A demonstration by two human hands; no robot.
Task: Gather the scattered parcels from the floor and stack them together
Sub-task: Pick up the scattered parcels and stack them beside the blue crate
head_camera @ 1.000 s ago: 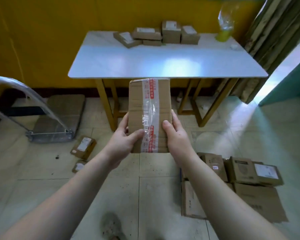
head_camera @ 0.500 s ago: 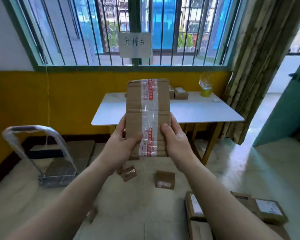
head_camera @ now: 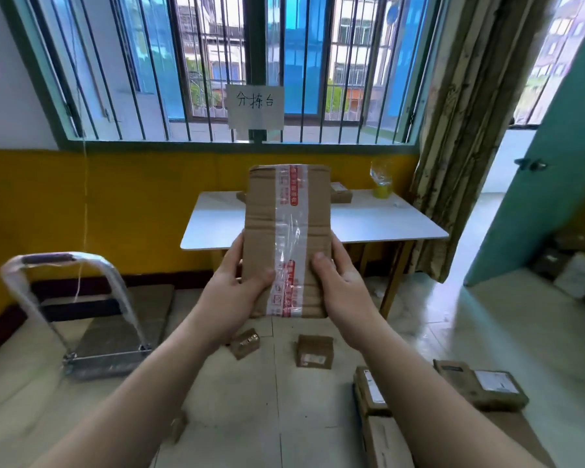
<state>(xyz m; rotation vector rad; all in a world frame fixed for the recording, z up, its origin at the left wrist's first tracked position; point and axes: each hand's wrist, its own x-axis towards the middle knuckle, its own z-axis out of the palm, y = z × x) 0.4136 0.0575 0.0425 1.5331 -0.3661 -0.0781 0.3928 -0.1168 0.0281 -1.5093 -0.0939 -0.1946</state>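
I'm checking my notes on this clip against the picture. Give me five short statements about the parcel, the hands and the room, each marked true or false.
1. The left hand and right hand hold the taped parcel by its lower sides. True.
2. Its tape is plain brown. False: the tape is clear with red print.
3. Several small parcels lie on the floor below the hands. True.
4. The white table is bare. False: a box and a bagged yellow thing stand on it.
5. The trolley stands by the door on the right. False: it stands on the left, by the yellow wall.
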